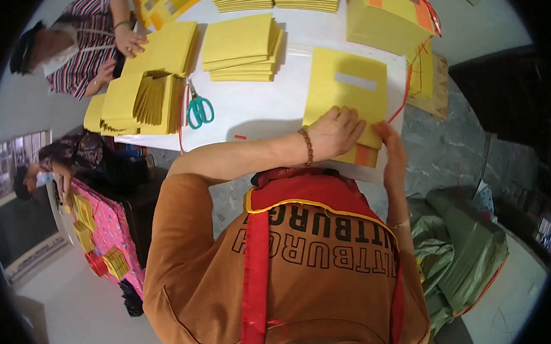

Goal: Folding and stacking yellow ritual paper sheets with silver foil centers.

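On the near right part of the white table lies a yellow paper packet point(347, 100) with a pale strip across its upper half and an orange patch at its lower edge. My left hand point(338, 132) presses on it with curled fingers; whatever they grip is hidden. At the packet's lower right edge, my right hand point(391, 147) pinches the paper, its fingertips close to the left hand. A red string point(402, 110) runs along the table edge just beyond my right hand. Teal-handled scissors point(199, 109) rest farther left.
Stacks of yellow packets point(243, 44) stand across the table point(238, 103). A tied yellow bundle point(381, 20) sits at the far right. A co-worker's hand point(129, 40) touches packets at the far left. Another person bends over a pink-covered table point(108, 207). Green plastic sacks point(460, 244) lie at right.
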`<action>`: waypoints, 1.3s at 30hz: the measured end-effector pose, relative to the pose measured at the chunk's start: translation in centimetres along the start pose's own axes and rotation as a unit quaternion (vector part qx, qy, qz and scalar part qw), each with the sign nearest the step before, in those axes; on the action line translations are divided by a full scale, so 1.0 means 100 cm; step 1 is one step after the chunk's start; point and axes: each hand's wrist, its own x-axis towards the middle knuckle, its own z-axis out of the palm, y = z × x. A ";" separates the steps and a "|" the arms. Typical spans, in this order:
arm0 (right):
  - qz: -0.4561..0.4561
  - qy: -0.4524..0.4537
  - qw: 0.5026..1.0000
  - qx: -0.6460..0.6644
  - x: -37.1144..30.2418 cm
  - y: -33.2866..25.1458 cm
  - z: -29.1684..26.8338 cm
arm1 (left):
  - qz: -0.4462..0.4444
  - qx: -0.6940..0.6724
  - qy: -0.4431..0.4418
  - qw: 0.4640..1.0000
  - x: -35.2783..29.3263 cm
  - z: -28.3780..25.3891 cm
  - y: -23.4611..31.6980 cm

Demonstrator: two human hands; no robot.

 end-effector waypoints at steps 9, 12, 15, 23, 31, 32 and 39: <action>-0.070 0.107 0.985 0.118 0.056 -0.045 0.030 | -0.086 -0.087 0.164 0.979 -0.023 -0.078 -0.084; -0.043 0.024 0.972 0.229 0.091 -0.087 0.083 | -0.122 0.072 0.241 0.960 -0.059 -0.090 -0.155; 0.077 -0.042 0.958 0.272 0.151 -0.083 0.143 | -0.176 0.104 0.138 0.969 -0.092 -0.058 -0.202; 0.223 -0.094 0.929 0.281 0.215 0.006 0.247 | -0.100 -0.105 0.031 0.989 -0.141 0.016 -0.234; 0.328 -0.048 0.914 0.233 0.191 -0.041 0.240 | -0.584 -0.464 0.152 0.648 -0.162 0.040 -0.246; 0.331 -0.035 0.917 0.220 0.190 -0.043 0.243 | -0.615 -0.457 0.137 0.627 -0.163 0.043 -0.251; 0.360 -0.062 0.900 0.237 0.197 -0.038 0.233 | -0.540 -0.727 0.093 0.413 -0.153 0.002 -0.254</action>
